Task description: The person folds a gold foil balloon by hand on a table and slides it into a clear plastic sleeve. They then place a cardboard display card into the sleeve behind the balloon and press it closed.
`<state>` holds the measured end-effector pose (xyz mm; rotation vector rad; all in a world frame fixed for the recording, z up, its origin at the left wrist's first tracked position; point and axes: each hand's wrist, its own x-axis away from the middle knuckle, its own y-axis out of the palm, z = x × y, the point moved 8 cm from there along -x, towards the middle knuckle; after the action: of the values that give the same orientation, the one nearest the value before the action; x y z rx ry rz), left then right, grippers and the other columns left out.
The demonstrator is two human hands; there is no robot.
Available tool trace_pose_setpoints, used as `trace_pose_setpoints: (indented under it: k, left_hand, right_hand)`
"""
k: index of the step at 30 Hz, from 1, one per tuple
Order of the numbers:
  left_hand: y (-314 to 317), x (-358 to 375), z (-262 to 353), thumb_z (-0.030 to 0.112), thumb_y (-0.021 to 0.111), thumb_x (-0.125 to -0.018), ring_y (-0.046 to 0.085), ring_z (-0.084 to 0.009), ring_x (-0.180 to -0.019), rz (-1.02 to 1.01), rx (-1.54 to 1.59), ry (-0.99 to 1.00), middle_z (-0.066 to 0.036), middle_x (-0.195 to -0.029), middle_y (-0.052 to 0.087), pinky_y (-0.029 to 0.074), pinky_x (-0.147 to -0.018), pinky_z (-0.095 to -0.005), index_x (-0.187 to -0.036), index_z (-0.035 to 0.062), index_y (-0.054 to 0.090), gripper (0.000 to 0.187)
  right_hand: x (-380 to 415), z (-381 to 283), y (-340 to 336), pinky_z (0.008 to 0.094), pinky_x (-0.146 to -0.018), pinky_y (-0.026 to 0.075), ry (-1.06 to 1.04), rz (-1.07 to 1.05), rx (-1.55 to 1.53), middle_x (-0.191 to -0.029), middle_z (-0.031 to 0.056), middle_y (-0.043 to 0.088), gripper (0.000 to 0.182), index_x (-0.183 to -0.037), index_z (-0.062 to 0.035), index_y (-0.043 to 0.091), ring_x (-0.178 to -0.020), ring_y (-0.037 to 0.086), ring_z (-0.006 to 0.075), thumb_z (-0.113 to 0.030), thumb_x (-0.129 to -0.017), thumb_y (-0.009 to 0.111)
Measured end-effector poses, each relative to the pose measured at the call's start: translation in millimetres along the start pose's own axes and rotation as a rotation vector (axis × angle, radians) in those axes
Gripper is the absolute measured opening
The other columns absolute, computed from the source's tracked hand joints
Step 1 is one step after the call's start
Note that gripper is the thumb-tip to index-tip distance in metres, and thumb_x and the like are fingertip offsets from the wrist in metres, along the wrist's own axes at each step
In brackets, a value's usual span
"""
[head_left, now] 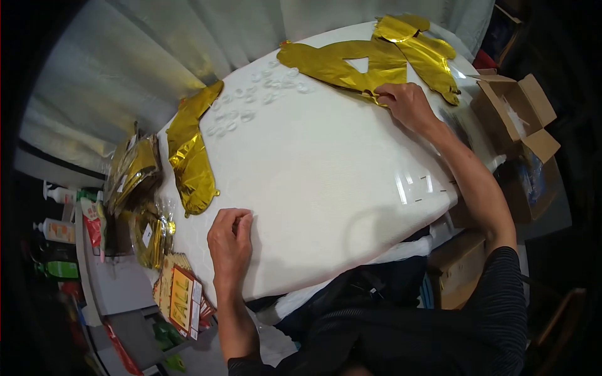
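Glossy, creased gold foil balloons [192,169]; matt white tabletop [301,169]; plain brown cardboard box [523,109]

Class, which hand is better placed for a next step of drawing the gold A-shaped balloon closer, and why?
Probably the right hand: its fingertips are already at the near edge of the balloon. The left hand is well away, by the table's near side.

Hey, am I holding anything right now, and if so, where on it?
Your right hand pinches the gold foil letter with the triangular hole, at its near edge. Your left hand is curled; I can't tell whether it holds anything.
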<state>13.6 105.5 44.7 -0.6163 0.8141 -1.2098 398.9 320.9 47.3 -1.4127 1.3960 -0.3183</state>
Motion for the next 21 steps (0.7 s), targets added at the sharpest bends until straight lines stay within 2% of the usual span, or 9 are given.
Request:
trace_pose_setpoints:
  k: [4,6,7,9,12,13,16,17,21]
  left_hand:
    - [9.1,-2.6,12.8,0.008,0.067,-0.094,0.067,-0.0214,-0.080,-0.046,0.040,-0.001,-0.013,-0.095,0.070,0.053,-0.075,-0.0321,-0.102,-0.0025,0.074,0.015]
    - [11.9,-5.3,23.1,0.007,0.067,-0.095,0.067,-0.0214,-0.080,-0.066,0.055,0.002,-0.013,-0.096,0.071,0.054,-0.075,-0.0323,-0.103,-0.0025,0.074,0.015]
    - [14.9,-7.3,32.6,0.007,0.068,-0.093,0.068,-0.0247,-0.082,-0.107,0.039,0.027,-0.014,-0.096,0.070,0.054,-0.076,-0.0346,-0.103,-0.0011,0.073,0.013]
    - [18.9,-16.4,50.9,0.006,0.070,-0.092,0.069,-0.0280,-0.083,-0.139,0.019,0.051,-0.015,-0.095,0.070,0.055,-0.077,-0.0368,-0.103,0.0002,0.072,0.012]
    - [31.8,-43.2,112.9,0.007,0.075,-0.087,0.067,-0.0345,-0.092,-0.122,-0.097,0.466,-0.018,-0.097,0.070,0.054,-0.081,-0.0438,-0.102,0.0005,0.071,0.017]
    - [38.7,-57.3,132.7,0.007,0.076,-0.085,0.066,-0.0366,-0.095,-0.104,-0.084,0.574,-0.018,-0.097,0.071,0.054,-0.082,-0.0459,-0.102,0.0006,0.072,0.019]
    - [82.1,-118.0,165.3,0.007,0.070,-0.089,0.066,-0.0384,-0.098,-0.072,-0.091,0.651,-0.019,-0.099,0.071,0.053,-0.085,-0.0457,-0.099,0.0007,0.071,0.012]
    - [103.2,-143.1,172.0,0.008,0.067,-0.092,0.066,-0.0387,-0.100,-0.088,-0.127,0.657,-0.019,-0.101,0.071,0.053,-0.087,-0.0445,-0.101,0.0011,0.072,0.012]
    - [163.8,-228.0,194.6,0.003,0.058,-0.089,0.065,-0.0414,-0.104,-0.107,-0.231,0.642,-0.023,-0.101,0.070,0.053,-0.086,-0.0485,-0.092,-0.0017,0.068,0.011]
  right_hand:
    - [-6.9,20.6,-0.9,0.0349,-0.077,0.056,0.233,-0.108,-0.124,-0.092,0.0170,0.077,0.027,-0.106,0.0004,0.077,-0.080,0.074,0.0226,-0.016,-0.086,0.080]
    - [-11.0,33.5,5.1,0.0319,-0.069,0.051,0.267,-0.144,-0.108,-0.081,0.0091,0.075,0.026,-0.097,0.0025,0.077,-0.071,0.066,0.0132,-0.020,-0.085,0.082]
    - [-13.5,39.1,5.4,0.0319,-0.069,0.051,0.268,-0.143,-0.110,-0.081,0.0091,0.075,0.026,-0.097,0.0025,0.077,-0.071,0.066,0.0132,-0.020,-0.085,0.082]
    - [-14.7,48.0,17.4,0.0298,-0.060,0.042,0.327,-0.276,-0.311,-0.071,-0.0004,0.064,0.026,-0.085,-0.0005,0.073,-0.064,0.052,0.0077,-0.025,-0.089,0.081]
    - [-12.2,53.3,12.0,0.0295,-0.053,0.037,0.473,-0.183,-0.452,-0.063,-0.0043,0.057,0.031,-0.075,-0.0055,0.070,-0.058,0.049,0.0067,-0.030,-0.088,0.084]
    - [-13.6,61.4,18.4,0.0284,-0.050,0.032,0.472,-0.174,-0.498,-0.062,-0.0064,0.053,0.033,-0.077,-0.0080,0.068,-0.055,0.043,0.0051,-0.034,-0.093,0.080]
    - [-12.5,65.0,22.2,0.0269,-0.052,0.028,0.582,-0.266,-0.578,-0.065,-0.0084,0.050,0.034,-0.077,-0.0117,0.063,-0.058,0.037,0.0032,-0.036,-0.097,0.073]
    - [-15.1,65.9,22.7,0.0272,-0.047,0.029,0.567,-0.262,-0.556,-0.063,-0.0072,0.053,0.030,-0.082,-0.0093,0.065,-0.053,0.040,0.0032,-0.032,-0.099,0.072]
    - [-17.4,62.6,21.8,0.0276,-0.048,0.030,0.601,-0.243,-0.584,-0.065,-0.0050,0.055,0.028,-0.083,-0.0087,0.066,-0.053,0.041,0.0053,-0.031,-0.100,0.071]
